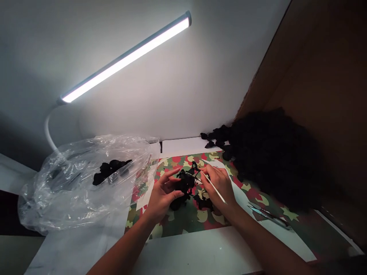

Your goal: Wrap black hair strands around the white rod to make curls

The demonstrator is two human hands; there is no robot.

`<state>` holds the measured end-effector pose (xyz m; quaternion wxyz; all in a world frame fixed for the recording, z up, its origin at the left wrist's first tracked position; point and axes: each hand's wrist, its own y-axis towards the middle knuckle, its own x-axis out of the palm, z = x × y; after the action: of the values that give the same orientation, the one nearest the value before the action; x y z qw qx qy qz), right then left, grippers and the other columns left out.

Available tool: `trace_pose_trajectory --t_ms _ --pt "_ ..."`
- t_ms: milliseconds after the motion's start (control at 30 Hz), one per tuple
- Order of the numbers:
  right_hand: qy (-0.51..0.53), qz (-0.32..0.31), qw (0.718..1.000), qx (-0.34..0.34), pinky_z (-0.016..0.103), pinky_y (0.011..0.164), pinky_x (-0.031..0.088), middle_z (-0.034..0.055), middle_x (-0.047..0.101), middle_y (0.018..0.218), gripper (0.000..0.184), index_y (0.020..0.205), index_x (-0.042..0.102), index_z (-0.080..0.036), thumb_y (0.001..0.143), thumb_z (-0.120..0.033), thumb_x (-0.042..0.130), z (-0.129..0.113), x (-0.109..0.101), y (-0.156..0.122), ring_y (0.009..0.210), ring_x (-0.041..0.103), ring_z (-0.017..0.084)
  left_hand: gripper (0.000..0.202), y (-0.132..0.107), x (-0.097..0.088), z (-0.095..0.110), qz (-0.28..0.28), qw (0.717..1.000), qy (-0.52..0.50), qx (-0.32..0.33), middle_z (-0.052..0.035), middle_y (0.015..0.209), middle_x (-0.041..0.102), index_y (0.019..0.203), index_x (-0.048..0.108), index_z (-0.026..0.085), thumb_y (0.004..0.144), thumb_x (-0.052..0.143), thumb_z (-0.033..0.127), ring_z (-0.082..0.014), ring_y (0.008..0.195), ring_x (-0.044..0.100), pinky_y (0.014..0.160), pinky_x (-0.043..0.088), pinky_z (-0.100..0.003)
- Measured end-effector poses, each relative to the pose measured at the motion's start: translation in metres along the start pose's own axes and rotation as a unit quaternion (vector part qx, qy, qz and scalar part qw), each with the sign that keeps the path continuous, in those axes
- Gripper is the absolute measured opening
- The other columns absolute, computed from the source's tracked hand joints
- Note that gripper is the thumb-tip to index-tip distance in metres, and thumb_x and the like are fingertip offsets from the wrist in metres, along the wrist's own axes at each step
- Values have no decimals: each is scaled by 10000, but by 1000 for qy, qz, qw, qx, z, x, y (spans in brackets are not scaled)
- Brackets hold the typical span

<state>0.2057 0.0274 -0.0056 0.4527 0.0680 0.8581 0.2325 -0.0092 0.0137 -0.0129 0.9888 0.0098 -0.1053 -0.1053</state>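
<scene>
My left hand (162, 194) curves its fingers and thumb around a ragged black piece (187, 182), whose material I cannot make out. In my right hand (219, 185), a thin pale stick-like tool (212, 184) is pinched, slanting back over the hand. Its front end is close to a small black scrap (195, 165) by the fingertips. More black bits (203, 202) lie below, between the hands, on a camouflage-patterned sheet (183, 225). To the right of my right forearm rests a pair of scissors or a similar slim metal tool (269, 217).
At the left, a clear plastic bag (80, 202) holds several black pieces (110, 172). A large black heap (275, 160) fills the right side against a brown cardboard panel (323, 76). A lit bar lamp (126, 61) on a bent neck hangs above, before a pale wall (200, 88).
</scene>
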Motion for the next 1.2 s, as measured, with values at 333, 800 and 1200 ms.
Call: trace_pose_trajectory --t_ms 333,800,1200 --pt "327 -154 924 123 347 768 468 49 725 1002 188 786 571 -228 923 -356 576 -11 -15 5 877 642 228 371 3 5 -8 -2 996 -82 -23 2 978 582 1195 624 296 850 749 347 -144 796 635 661 543 -235" --pt "202 -256 944 44 304 671 364 -12 516 673 305 743 470 -221 1014 -318 370 -29 -1 -4 706 464 184 72 -1 8 -11 7 962 246 121 -28 1030 543 912 625 223 864 679 220 -160 881 608 731 587 -265" --pt "-71 -129 989 -10 344 753 297 5 583 631 336 661 444 -206 991 -186 384 0 4 5 574 417 157 224 -5 4 0 4 915 353 194 -30 813 651 661 597 180 818 752 216 -133 645 578 558 463 -227"
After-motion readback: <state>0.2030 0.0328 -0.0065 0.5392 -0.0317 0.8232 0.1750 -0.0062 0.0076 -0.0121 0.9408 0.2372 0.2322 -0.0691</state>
